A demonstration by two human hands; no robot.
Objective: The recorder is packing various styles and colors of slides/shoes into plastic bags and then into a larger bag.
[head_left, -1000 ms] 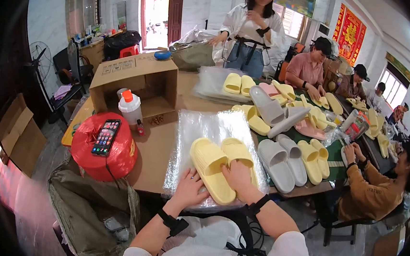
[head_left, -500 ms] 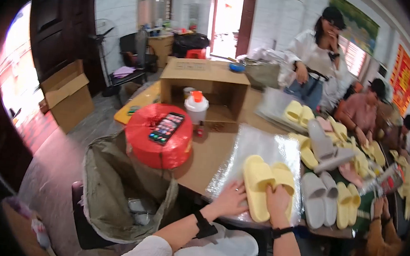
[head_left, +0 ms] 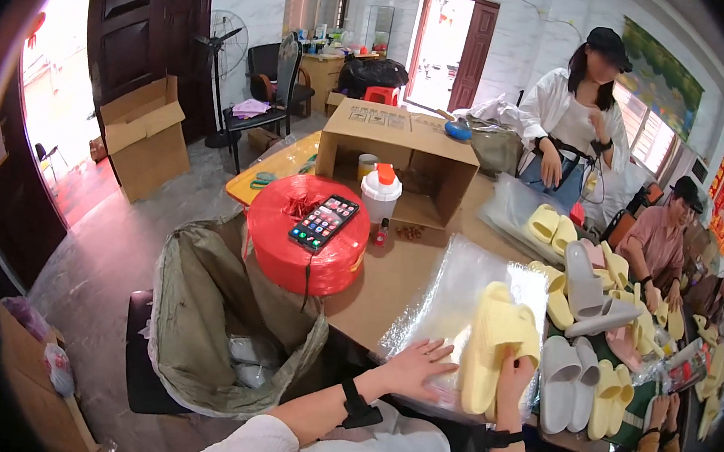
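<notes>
A pair of pale yellow slippers (head_left: 486, 355) rests side by side, toes away from me, on a stack of clear plastic bags (head_left: 429, 295). My left hand (head_left: 417, 369) lies open and flat on the bags, fingers spread, just left of the slippers and apart from them. With bent fingers, my right hand (head_left: 516, 381) grips the right slipper of the pair near its strap; part of its fingers is hidden. Right of this pair stand grey slippers (head_left: 569, 385) and a smaller yellow pair (head_left: 611, 402).
Left of the bags, a phone (head_left: 325, 222) lies on a big red twine roll (head_left: 268, 257). Behind are a white bottle (head_left: 380, 195) and a cardboard box (head_left: 401, 119). An olive sack (head_left: 192, 332) gapes at the table's left edge. Co-workers stand or sit along the right.
My left hand has come away from the left slipper and spread out on the bags. The two slippers sit closer together. My right hand still holds the right one. The whole view has shifted.
</notes>
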